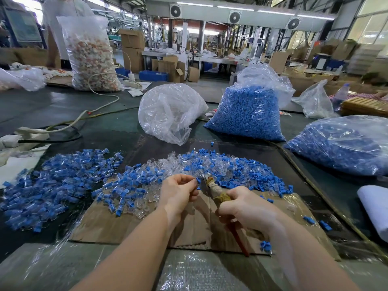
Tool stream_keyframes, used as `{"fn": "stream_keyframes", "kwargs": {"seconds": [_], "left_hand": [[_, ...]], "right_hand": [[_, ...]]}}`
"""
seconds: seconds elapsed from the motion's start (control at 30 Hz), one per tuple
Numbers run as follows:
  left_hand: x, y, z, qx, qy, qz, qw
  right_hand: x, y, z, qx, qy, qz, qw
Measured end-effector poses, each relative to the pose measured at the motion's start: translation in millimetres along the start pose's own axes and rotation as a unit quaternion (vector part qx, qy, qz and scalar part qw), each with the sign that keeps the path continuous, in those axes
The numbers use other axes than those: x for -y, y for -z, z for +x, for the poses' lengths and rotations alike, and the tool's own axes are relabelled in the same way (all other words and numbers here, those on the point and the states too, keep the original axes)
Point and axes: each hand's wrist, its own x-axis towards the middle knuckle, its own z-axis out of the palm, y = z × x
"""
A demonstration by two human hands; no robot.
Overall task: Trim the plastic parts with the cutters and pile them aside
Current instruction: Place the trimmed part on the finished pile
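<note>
Right hand (243,208) at 5 o'clock, fingers wrapped round cutters (218,196); blades w/ a blue plastic part (198,181) pinched by left hand (178,191) fingertips, frame center. Trim step underway. Next, prob: squeeze, then drop part on pile (54,185) at 9 o'clock.

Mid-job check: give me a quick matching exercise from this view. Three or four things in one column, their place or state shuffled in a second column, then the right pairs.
Things:
1. cutters
2. small blue part
3. upright bag of blue parts
4. cardboard sheet

Places or states:
A. lies flat on the table under both hands
B. gripped by the right hand
C. stands at the back, right of the clear crumpled bag
D. pinched in the left hand at the cutter head

Pairs: 1-B, 2-D, 3-C, 4-A
</note>
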Motion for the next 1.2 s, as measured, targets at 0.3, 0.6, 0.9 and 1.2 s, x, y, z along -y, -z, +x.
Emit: {"fn": "stream_keyframes", "kwargs": {"seconds": [0.3, 0.6, 0.9, 1.2], "left_hand": [[-11, -1, -8, 0.000, 0.010, 0.051, 0.999], [-17, -4, -13, -0.012, 0.015, 0.052, 0.998], [-17, -6, -15, -0.013, 0.024, 0.035, 0.999], [-9, -9, -14, -0.030, 0.024, 0.037, 0.999]], "right_hand": [[-1, 1, -1, 0.029, -0.025, -0.018, 0.999], [0, 2, -5, 0.026, -0.013, -0.025, 0.999], [0, 2, -6, 0.030, -0.002, -0.038, 0.999], [-4, -6, -3, -0.025, 0.028, -0.175, 0.984]]}}
